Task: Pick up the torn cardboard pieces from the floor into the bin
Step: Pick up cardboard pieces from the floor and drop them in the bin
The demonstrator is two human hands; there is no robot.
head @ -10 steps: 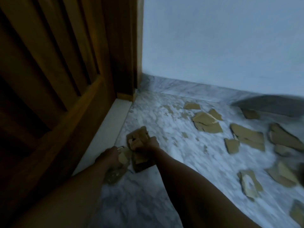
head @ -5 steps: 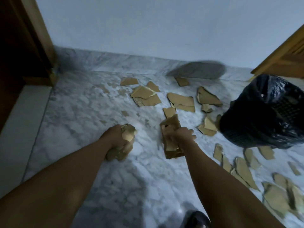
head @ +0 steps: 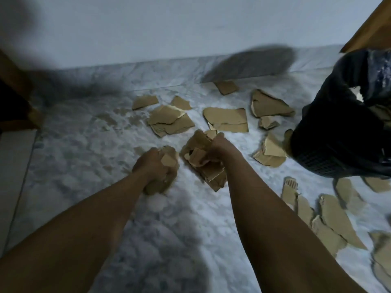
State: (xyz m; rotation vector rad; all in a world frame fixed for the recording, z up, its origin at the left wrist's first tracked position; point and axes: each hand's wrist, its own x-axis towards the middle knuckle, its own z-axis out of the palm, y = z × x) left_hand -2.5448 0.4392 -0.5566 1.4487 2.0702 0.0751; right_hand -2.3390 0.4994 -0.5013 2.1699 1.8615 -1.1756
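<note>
My left hand (head: 151, 163) grips a small bunch of torn brown cardboard (head: 168, 160) above the marble floor. My right hand (head: 218, 149) grips a bigger stack of cardboard pieces (head: 211, 176), which hangs below the fist. The bin (head: 338, 149), a dark mesh basket lined with a black plastic bag, stands at the right, apart from both hands. Several loose cardboard pieces (head: 227, 120) lie on the floor beyond the hands, and others (head: 330, 214) lie at the lower right.
A white wall with a marble skirting (head: 148, 68) closes the far side. A wooden door frame (head: 17, 96) stands at the left and a wooden edge (head: 368, 28) at the top right. A pale threshold strip (head: 12, 166) runs along the left.
The view has swung right, from the door at the left to the bin. Both hands keep their cardboard bundles and have drawn closer to the bin.
</note>
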